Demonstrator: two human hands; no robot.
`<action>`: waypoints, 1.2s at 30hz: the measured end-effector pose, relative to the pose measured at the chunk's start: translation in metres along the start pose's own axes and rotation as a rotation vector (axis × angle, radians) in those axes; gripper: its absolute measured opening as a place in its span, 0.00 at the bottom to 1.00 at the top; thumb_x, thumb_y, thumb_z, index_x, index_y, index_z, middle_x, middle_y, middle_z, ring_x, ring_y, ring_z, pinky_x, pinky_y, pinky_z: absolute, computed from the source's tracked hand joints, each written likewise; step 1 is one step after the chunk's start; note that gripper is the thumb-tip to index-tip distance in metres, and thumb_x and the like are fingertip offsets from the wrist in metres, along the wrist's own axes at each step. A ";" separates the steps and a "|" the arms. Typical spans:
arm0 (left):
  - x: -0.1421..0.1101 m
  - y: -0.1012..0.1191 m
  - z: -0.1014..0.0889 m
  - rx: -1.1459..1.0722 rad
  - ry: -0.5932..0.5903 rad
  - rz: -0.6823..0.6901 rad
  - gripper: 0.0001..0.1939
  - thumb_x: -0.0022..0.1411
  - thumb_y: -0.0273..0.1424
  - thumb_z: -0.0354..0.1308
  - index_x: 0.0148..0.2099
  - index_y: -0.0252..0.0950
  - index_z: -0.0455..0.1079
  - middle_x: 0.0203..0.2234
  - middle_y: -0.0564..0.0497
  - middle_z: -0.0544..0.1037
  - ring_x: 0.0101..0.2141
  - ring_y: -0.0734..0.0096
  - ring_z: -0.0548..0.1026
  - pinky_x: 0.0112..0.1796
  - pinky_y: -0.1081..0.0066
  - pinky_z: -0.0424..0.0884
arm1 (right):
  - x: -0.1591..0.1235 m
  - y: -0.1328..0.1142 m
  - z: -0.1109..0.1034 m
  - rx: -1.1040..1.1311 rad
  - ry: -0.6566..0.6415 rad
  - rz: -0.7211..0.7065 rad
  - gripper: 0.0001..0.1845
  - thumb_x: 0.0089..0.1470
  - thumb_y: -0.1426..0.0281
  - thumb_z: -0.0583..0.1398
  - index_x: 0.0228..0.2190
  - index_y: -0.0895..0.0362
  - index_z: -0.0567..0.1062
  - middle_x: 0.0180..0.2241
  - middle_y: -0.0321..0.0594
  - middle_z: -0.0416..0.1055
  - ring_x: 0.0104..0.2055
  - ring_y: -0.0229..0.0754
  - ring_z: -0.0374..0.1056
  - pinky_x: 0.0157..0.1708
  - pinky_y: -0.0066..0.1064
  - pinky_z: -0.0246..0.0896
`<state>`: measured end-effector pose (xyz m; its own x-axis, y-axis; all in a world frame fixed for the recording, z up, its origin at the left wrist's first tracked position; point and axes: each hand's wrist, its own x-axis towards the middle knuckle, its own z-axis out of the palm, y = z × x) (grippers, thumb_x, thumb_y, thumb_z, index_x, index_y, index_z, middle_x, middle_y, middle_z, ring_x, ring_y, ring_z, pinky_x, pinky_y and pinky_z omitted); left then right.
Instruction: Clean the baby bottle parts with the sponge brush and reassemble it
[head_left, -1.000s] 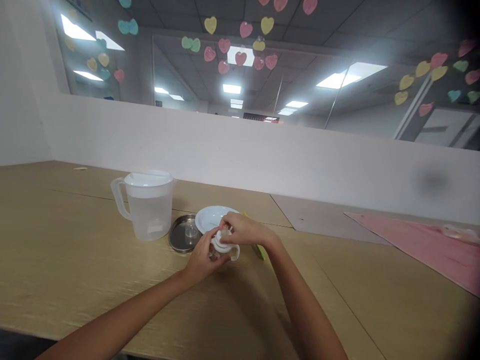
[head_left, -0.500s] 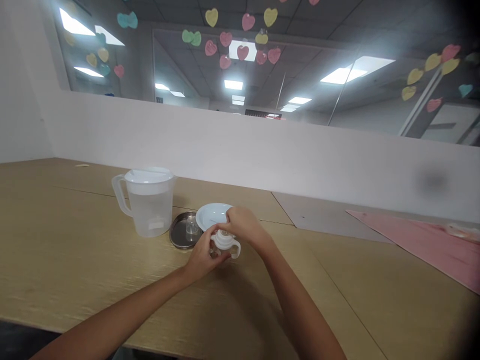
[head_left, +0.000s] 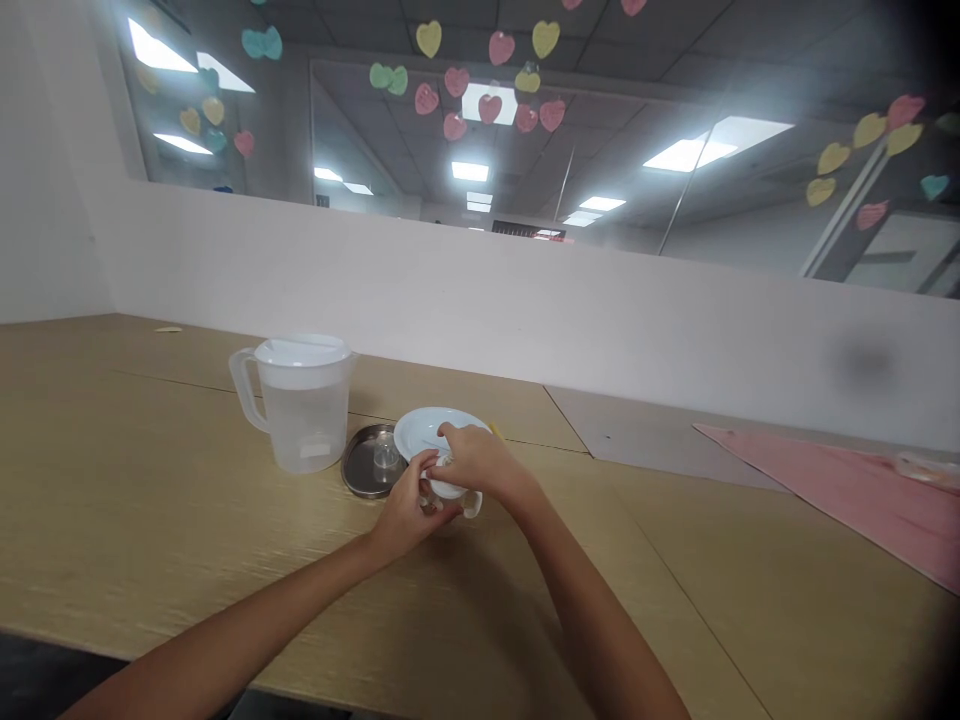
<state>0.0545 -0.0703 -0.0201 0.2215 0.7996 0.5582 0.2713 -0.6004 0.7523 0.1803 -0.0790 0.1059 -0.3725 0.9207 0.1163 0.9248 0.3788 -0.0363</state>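
The left hand (head_left: pixel 409 510) has its fingers around the cup (head_left: pixel 448 490) with handles, and the right hand's (head_left: pixel 480 462) fingers pinch its white top.

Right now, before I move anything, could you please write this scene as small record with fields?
Left hand: around the side of a clear plastic bottle with white top and handle
Right hand: at the bottle's top, grip partly hidden
Left of bottle: translucent plastic lidded pitcher; round metal tray bearing a small clear cup-shaped piece
Behind bottle: round white dish
Far right: pink cloth
Surface: light-brown table
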 end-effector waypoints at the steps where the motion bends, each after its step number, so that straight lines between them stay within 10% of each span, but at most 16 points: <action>1: 0.000 0.000 0.000 0.007 0.005 0.003 0.38 0.47 0.41 0.64 0.56 0.38 0.51 0.41 0.48 0.72 0.33 0.72 0.71 0.36 0.69 0.67 | 0.001 -0.003 0.002 -0.035 0.019 0.033 0.22 0.49 0.59 0.56 0.43 0.60 0.69 0.36 0.48 0.72 0.36 0.47 0.68 0.28 0.29 0.53; 9: 0.003 0.002 -0.002 -0.046 -0.061 -0.025 0.42 0.45 0.42 0.65 0.58 0.40 0.48 0.43 0.48 0.70 0.33 0.71 0.72 0.35 0.68 0.69 | -0.005 0.004 -0.004 0.032 -0.076 -0.083 0.31 0.44 0.59 0.60 0.50 0.56 0.64 0.41 0.46 0.71 0.41 0.47 0.67 0.28 0.27 0.53; 16: 0.003 0.000 0.006 -0.003 -0.017 -0.014 0.42 0.45 0.42 0.66 0.58 0.40 0.50 0.38 0.49 0.70 0.34 0.69 0.71 0.36 0.66 0.69 | -0.007 -0.016 -0.005 -0.152 -0.044 0.077 0.18 0.50 0.65 0.57 0.41 0.64 0.68 0.35 0.52 0.72 0.38 0.49 0.68 0.27 0.29 0.53; 24: 0.016 -0.024 -0.035 0.359 -0.004 0.454 0.37 0.56 0.45 0.53 0.62 0.33 0.49 0.56 0.37 0.60 0.56 0.52 0.59 0.55 0.54 0.54 | -0.008 -0.006 -0.012 -0.005 -0.059 0.056 0.29 0.49 0.49 0.56 0.42 0.60 0.68 0.36 0.48 0.73 0.36 0.47 0.68 0.27 0.28 0.51; 28: 0.034 -0.047 -0.059 0.418 0.282 0.180 0.26 0.65 0.38 0.41 0.62 0.34 0.49 0.53 0.40 0.64 0.54 0.59 0.61 0.53 0.57 0.57 | -0.013 -0.003 -0.023 0.052 -0.007 0.066 0.30 0.56 0.48 0.49 0.46 0.60 0.68 0.39 0.50 0.72 0.38 0.47 0.68 0.30 0.29 0.52; 36: 0.041 -0.071 -0.069 0.716 -0.058 -0.156 0.20 0.57 0.35 0.54 0.52 0.36 0.63 0.42 0.42 0.74 0.45 0.51 0.70 0.45 0.55 0.62 | -0.015 0.011 -0.031 0.105 -0.028 0.068 0.28 0.57 0.50 0.48 0.41 0.59 0.72 0.38 0.48 0.73 0.37 0.44 0.69 0.30 0.28 0.52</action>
<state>-0.0199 0.0062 -0.0259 0.1741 0.8861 0.4296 0.8448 -0.3586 0.3973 0.1985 -0.0911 0.1345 -0.3123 0.9464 0.0826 0.9354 0.3215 -0.1474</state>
